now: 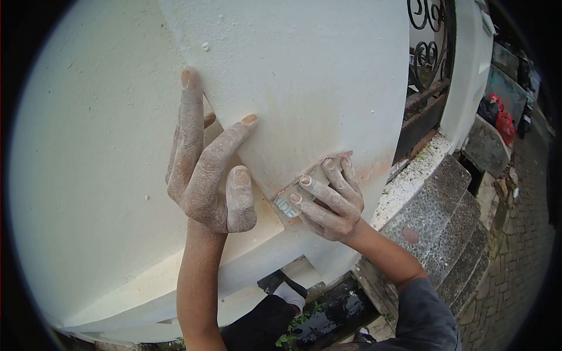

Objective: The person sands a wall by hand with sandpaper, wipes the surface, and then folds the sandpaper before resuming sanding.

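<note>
A pale wall (304, 70) fills most of the view, with a corner edge running down its middle. My left hand (211, 158), coated in whitish dust, is raised beside that edge with its fingers apart, holding nothing. Lower right, my right hand (331, 202) is pressed against the wall, its fingers spread over a sheet of sandpaper (285, 207) that has printed letters on its back. The sheet's upper rim curls up reddish-brown. Dust covers these fingers too. A tan, rubbed-looking patch shows on the wall above the sheet.
Black wrought ironwork (427, 58) stands at the upper right. Below it, speckled stone steps (433, 205) lead down to brick paving (503, 281). Red and black bags (504, 126) lie farther back. My foot (290, 293) is on a ledge above a dark drain (336, 310) with plants.
</note>
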### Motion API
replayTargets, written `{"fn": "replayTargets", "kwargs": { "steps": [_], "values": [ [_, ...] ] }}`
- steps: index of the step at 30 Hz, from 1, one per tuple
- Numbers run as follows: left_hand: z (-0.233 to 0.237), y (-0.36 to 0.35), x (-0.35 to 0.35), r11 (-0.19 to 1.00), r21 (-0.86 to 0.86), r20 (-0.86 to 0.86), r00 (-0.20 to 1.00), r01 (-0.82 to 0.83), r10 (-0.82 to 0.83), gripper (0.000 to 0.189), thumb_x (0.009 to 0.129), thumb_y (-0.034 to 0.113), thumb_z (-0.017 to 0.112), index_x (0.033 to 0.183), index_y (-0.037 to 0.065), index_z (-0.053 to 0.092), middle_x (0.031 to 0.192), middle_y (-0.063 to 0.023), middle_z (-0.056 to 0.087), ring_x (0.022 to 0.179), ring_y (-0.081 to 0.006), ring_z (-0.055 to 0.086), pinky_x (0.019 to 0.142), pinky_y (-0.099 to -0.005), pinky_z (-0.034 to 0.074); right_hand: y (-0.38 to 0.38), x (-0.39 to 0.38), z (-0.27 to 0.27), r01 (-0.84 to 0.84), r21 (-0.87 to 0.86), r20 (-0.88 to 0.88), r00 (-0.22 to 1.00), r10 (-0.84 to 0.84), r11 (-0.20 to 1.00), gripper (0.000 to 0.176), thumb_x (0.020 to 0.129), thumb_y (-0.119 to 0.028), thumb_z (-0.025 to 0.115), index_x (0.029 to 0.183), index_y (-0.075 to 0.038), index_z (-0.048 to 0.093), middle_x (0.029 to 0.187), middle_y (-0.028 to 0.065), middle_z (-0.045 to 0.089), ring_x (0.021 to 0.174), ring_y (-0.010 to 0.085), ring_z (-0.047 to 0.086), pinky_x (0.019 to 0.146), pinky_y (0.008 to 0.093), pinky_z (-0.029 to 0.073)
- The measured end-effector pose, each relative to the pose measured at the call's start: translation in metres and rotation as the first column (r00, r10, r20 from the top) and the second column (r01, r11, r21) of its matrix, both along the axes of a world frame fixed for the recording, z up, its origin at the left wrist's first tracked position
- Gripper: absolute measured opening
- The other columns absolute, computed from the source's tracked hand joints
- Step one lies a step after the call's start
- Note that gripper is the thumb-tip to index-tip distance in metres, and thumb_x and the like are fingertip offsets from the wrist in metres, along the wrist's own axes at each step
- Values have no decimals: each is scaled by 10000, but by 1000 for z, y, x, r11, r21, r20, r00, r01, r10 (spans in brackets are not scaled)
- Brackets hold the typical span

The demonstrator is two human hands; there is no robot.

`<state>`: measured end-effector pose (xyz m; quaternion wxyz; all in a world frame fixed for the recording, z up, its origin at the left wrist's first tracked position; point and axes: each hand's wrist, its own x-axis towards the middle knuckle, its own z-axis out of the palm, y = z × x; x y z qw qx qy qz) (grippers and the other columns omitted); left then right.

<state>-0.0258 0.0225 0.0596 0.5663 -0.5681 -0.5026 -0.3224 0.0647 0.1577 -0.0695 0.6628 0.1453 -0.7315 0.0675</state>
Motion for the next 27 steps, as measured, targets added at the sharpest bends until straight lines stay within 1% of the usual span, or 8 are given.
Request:
{"fn": "replayTargets", "kwargs": {
  "steps": [6, 12, 15, 17, 21, 23, 25, 27],
  "values": [
    [0, 0, 2, 1000, -12, 24, 1000, 6, -5, 348, 792, 279, 366, 907, 73, 621, 1273, -247, 405, 1052, -300, 542, 792, -406, 498, -2, 0, 1, 5, 4, 13, 1000, -5, 1000, 213, 739, -254, 598, 943, -218, 645, 1145, 7, 555, 1135, 314, 460, 954, 591, 315],
    [1, 0, 4, 999, -21, 11, 999, 42, -42, 357, 798, 276, 359, 898, 54, 621, 1258, -272, 408, 1049, -321, 540, 777, -412, 501, -1, 1, -1, 15, -6, 9, 1000, -15, 1000, 202, 722, -222, 605, 912, -176, 657, 1081, 26, 596, 1118, 324, 475, 945, 576, 321],
    [-1, -2, 3, 999, -28, 42, 999, 21, -20, 368, 798, 289, 359, 892, 47, 621, 1252, -274, 414, 1067, -323, 528, 786, -417, 497, -8, -2, 0, 27, -45, 1, 1000, -27, 999, 207, 667, -135, 683, 871, -164, 665, 1093, 61, 583, 1178, 350, 414, 980, 586, 261],
    [1, -4, 5, 999, -33, 59, 998, 1, 1, 382, 801, 303, 360, 889, 36, 618, 1245, -278, 419, 1082, -326, 515, 796, -420, 491, -11, -4, 12, 27, -76, -25, 999, -29, 997, 207, 665, -120, 677, 871, -143, 668, 1105, 83, 582, 1182, 369, 404, 983, 578, 251],
    [0, -1, 5, 974, 28, 166, 959, 227, -228, 393, 816, 359, 398, 958, 53, 599, 1207, -258, 466, 1136, -374, 453, 908, -476, 399, -11, -7, 85, -11, -119, -134, 991, -5, 993, 223, 667, -100, 667, 890, -95, 668, 1135, 123, 568, 1194, 395, 382, 983, 561, 241],
    [0, 1, 1, 938, 88, 168, 923, 334, -345, 425, 826, 371, 388, 1016, 33, 563, 1189, -256, 482, 1136, -370, 454, 917, -485, 386, -15, -6, 87, -15, -149, -116, 993, -3, 989, 232, 671, -98, 665, 902, -79, 665, 1132, 131, 568, 1193, 398, 382, 983, 555, 241],
    [0, -3, 4, 950, 5, 221, 926, 312, -305, 470, 829, 345, 350, 1092, -20, 484, 1240, -314, 386, 1203, -394, 349, 978, -494, 302, -24, 0, 66, -50, -215, -53, 998, 40, 975, 219, 677, -91, 660, 895, -73, 667, 1116, 139, 576, 1194, 393, 383, 989, 554, 229],
    [1, -6, 5, 954, -55, 230, 933, 294, -275, 494, 831, 328, 329, 1125, -51, 448, 1262, -347, 338, 1233, -410, 299, 1005, -503, 260, -29, -4, 2, -27, -195, -26, 999, 22, 980, 210, 700, -133, 652, 908, -107, 665, 1126, 94, 578, 1185, 378, 401, 989, 555, 229]
  ]
}}
